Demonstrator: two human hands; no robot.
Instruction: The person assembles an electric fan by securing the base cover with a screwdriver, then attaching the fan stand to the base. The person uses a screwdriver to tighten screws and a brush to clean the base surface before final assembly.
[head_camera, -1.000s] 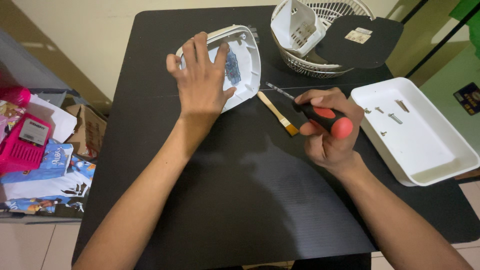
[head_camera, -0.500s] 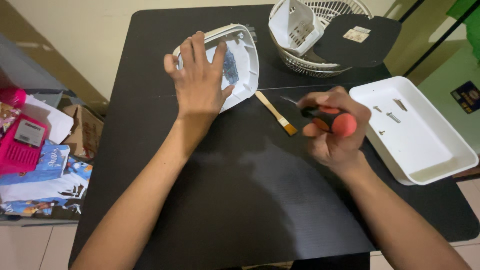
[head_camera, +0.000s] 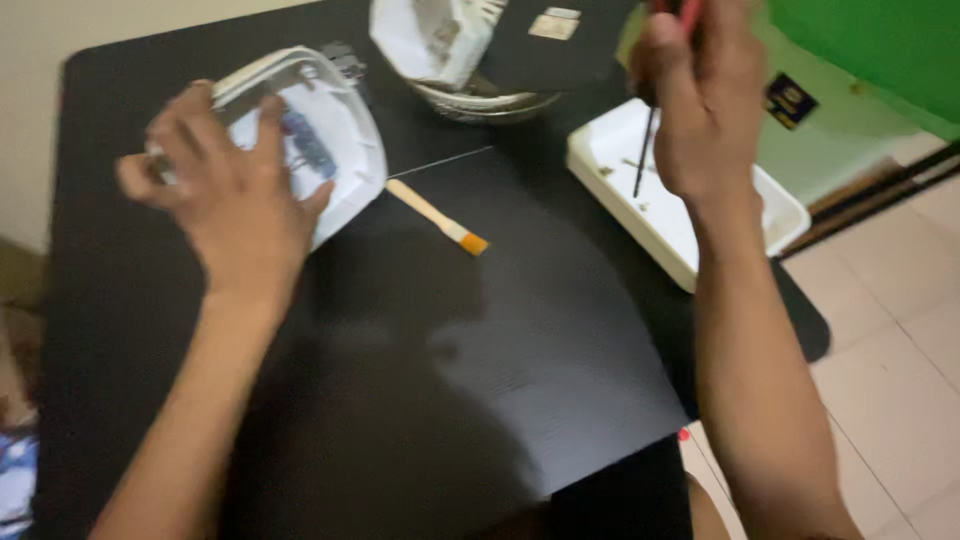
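Fingers of the left hand (head_camera: 232, 190) spread wide and lie flat on the white plastic housing (head_camera: 318, 140), pressing on its near-left part; they grip nothing, only rest on it. Beyond the fingertips the housing's far rim sits close to the table's back edge, and under the palm the housing's near rim ends on the black table (head_camera: 480, 400). Just past the thumb side lies a small wooden-handled brush (head_camera: 437, 216), apart from the housing, with bare tabletop all around it and toward the wearer.

Fingers of the right hand (head_camera: 705, 100) are curled tight around a screwdriver (head_camera: 645, 150), its red handle mostly hidden in the fist and its dark shaft pointing down. Below that tip stands a white tray (head_camera: 690, 240) at the table's right edge, holding a few small bits. Left of the fist sits a wire basket (head_camera: 480, 100) with a white part in it.

Both forearms run back toward the wearer, the right one raised above the table, the left one low.
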